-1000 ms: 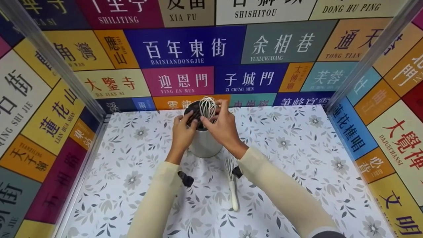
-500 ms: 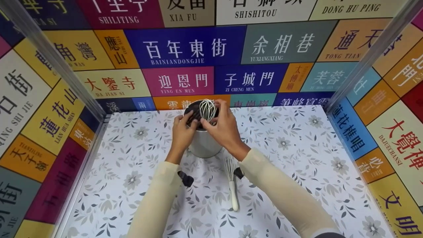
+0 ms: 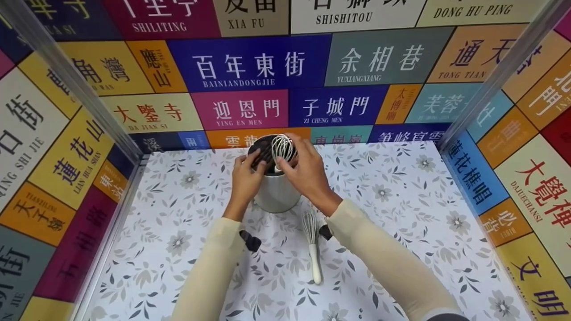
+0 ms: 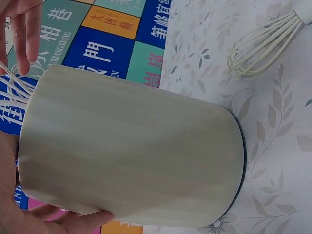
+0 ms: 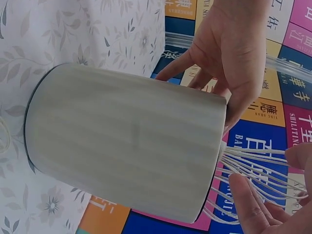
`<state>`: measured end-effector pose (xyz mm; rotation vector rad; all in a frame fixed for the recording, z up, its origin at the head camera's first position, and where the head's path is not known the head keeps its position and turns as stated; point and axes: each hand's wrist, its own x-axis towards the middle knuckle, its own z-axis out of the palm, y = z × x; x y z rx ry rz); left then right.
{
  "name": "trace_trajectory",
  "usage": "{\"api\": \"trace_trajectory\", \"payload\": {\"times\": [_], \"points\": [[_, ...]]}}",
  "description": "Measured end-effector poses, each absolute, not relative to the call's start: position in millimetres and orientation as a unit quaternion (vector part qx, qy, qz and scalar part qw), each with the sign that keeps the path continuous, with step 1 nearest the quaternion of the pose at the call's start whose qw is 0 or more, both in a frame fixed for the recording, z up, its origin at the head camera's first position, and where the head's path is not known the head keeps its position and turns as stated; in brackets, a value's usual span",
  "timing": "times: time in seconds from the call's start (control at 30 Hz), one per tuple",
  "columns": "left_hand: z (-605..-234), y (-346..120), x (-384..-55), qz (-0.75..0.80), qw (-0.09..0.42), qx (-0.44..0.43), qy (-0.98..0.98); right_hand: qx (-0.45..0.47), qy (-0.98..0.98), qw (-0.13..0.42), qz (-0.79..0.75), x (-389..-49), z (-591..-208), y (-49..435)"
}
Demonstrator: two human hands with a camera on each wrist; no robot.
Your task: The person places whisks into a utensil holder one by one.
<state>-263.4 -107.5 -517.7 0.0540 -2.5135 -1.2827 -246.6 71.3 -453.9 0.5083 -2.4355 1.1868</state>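
Note:
A grey cylindrical utensil holder [image 3: 277,194] with a dark interior stands upright at the back of the table. My left hand [image 3: 246,176] grips its left rim, fingers against the outer wall in the right wrist view. A whisk [image 3: 282,147] stands in the holder, wire head upward and handle mostly hidden inside. Around the wires is my right hand [image 3: 308,169]; its thumb lies in front of them, and its other fingers hang fairly straight in the left wrist view. A second whisk [image 3: 313,252] with a pale handle lies on the table, wires toward the holder.
A floral white cloth covers the table [image 3: 178,267]. Panels with coloured signs form the back wall [image 3: 250,53] and both sides, joined by clear corner posts [image 3: 495,84]. The holder stands close to the back wall.
The standing whisk has shifted slightly down and right. My right hand has moved a little right, its fingers looser about the wires. My left hand stays on the holder.

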Motion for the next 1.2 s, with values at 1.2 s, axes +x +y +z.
{"api": "trace_trajectory", "payload": {"times": [1.2], "points": [[-515, -114, -267, -0.467, 0.134, 0.036, -0.873, 0.103, -0.909, 0.053, 0.399, -213, -519, 150]]}}
